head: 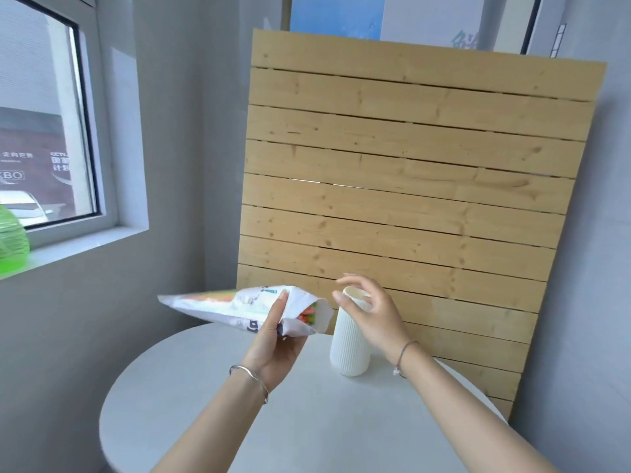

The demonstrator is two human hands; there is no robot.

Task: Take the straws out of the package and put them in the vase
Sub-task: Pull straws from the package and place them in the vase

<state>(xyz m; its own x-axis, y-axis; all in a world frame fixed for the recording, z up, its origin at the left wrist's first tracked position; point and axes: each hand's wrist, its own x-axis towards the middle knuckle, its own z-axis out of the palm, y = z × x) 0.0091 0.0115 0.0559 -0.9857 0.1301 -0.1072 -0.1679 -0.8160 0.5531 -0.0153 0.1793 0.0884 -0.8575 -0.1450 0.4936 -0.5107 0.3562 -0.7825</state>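
Observation:
A white ribbed vase [349, 349] stands upright on the round white table [211, 397], towards its far side. My left hand [276, 339] holds a white plastic package [239, 307] lying nearly level above the table, its open mouth facing right towards the vase. Coloured straws [309, 314] show inside that mouth. My right hand [370, 314] hovers at the vase's rim with fingers spread, holding nothing; whether it touches the rim I cannot tell.
A tall wooden slatted panel [409, 199] leans against the wall right behind the table. A window [44, 124] with a sill is at the left, and a green plastic object [12, 244] rests on the sill.

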